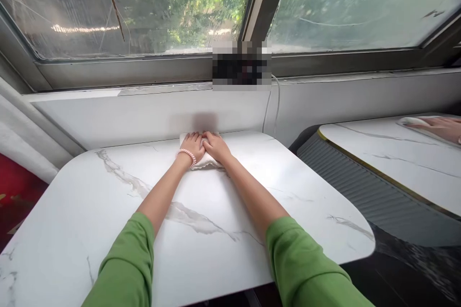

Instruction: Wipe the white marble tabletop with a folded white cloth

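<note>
Both my arms, in green sleeves, stretch across a white marble table (108, 211) toward its far edge by the wall. My left hand (192, 145), with a pink coil band on its wrist, and my right hand (215, 146) lie side by side, palms down, pressing on a folded white cloth (206, 162). The cloth rests flat on the table right against the wall under the window. Most of the cloth is hidden beneath my hands.
A large window fills the wall above, with a white sill and a white cable (277, 105) hanging from a blurred object. At the right, another person's hand (439, 127) rests on a cloth on a second marble table (396, 163). A dark gap separates the tables.
</note>
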{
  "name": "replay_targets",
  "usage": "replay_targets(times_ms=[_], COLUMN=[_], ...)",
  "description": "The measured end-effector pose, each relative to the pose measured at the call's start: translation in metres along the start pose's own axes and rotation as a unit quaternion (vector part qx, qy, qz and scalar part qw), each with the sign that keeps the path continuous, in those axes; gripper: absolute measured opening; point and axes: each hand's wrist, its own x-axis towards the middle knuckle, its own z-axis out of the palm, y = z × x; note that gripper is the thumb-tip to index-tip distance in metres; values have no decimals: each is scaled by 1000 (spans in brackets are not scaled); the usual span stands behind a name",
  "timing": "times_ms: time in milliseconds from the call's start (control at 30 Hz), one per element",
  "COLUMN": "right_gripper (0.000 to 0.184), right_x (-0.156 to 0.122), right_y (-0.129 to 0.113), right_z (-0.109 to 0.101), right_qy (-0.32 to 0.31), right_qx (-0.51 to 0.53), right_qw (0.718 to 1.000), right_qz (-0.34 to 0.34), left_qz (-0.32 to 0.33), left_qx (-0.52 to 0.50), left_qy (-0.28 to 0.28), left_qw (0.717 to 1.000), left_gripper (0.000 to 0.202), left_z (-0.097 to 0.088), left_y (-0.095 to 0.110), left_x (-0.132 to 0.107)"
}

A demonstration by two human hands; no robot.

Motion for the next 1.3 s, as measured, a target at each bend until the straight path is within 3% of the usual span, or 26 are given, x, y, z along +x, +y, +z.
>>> replay_targets(times_ms=[167,300,600,767,900,1100,1300], right_gripper=[43,53,56,59,59,58,55], right_x=[-22,-58,-201,-257,-263,-240,-186], right_y=[-7,-3,-1,-14,-16,1,37], right_z=[-4,-14,-71,-95,-99,-96,-85], right_qy=[-10,-67,-68,-46,-40,-53,-74], right_qx=[-10,-50,-56,-67,-72,-54,-61], right_qw=[1000,995,989,993,995,995,995], right_qz=[-25,-52,-119,-87,-62,-59,-12], left_qz=[3,23,87,183,199,190,161], left_qx=[16,24,-20,-45,-53,-68,-88], left_qy=[1,-3,-24,-30,-33,-35,-20], left_qw=[1000,999,996,982,978,979,983], left_gripper=[50,52,61,61,60,61,54], left_z=[-9,-16,-31,-41,-40,-32,-15], left_y=[15,43,147,178,179,174,158], left_x=[-28,-57,-144,-173,-171,-151,-96])
